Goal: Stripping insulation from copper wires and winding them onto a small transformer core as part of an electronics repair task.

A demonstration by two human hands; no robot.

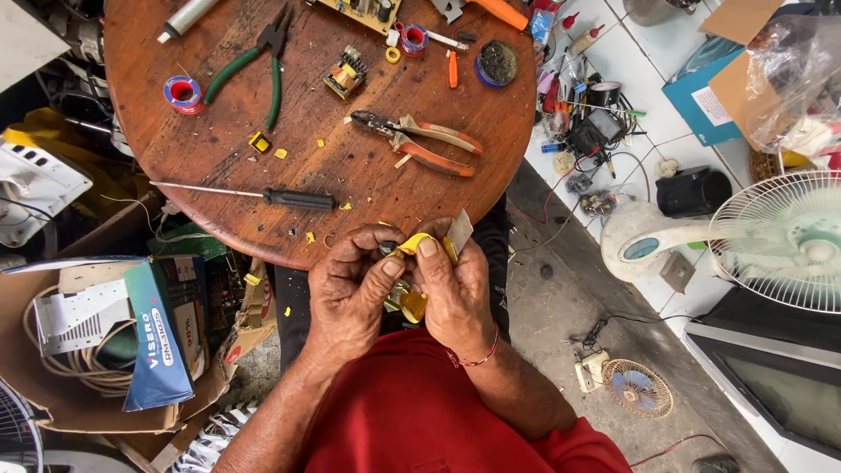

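Sitting at the near edge of the round wooden worktop [210, 149], the person works over their lap with both hands together. The left hand [350, 293] and right hand [455, 293] meet thumb to thumb, each pinching the small yellow-wrapped part [417, 242] between them, so it lies just beyond and above the fingers [392, 268], touching both hands equally. A loose yellow strip [413, 306] hangs below it, between the palms. Its long axis cannot be told: the thumbs cover most of it, and a pale tab [460, 231] juts from behind the right hand. Orange-handled pliers [420, 142] and a black screwdriver [263, 196] lie farther off.
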